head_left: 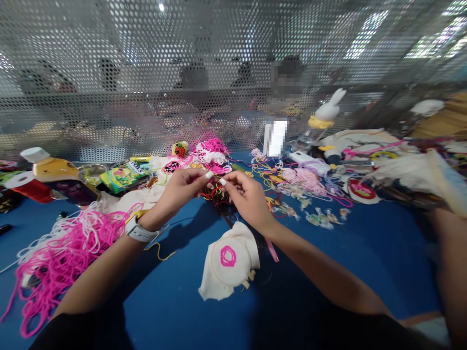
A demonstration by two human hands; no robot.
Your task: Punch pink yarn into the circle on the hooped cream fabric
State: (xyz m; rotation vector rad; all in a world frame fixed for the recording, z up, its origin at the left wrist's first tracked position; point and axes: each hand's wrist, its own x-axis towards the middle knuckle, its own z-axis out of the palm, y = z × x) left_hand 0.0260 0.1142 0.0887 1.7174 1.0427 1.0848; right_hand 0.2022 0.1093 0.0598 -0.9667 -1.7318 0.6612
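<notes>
My left hand (pixel 189 187), with a watch (pixel 140 229) on its wrist, is raised over the table with thumb and fingertips pinched together. Close beside it, my right hand (pixel 248 194) pinches in the same way, the thumbs nearly meeting. Whatever lies between the fingertips is too small to make out. Just below them is a tangle of dark red, brown and yellow yarn (pixel 219 194), partly covered by the hands. Nearer to me, white cloth in a round embroidery hoop (pixel 239 274) lies flat, with a pink ring (pixel 228 256) stitched on it.
Pink yarn (pixel 83 238) is heaped at left, near a bottle (pixel 62 175) and a green snack bag (pixel 124 176). Wrapped candies (pixel 323 218) and pale pink yarn (pixel 302 181) lie at right, before a rabbit-topped bottle (pixel 321 121). A perforated metal screen (pixel 226 112) stands behind. Another person's arm (pixel 450 257) is at far right.
</notes>
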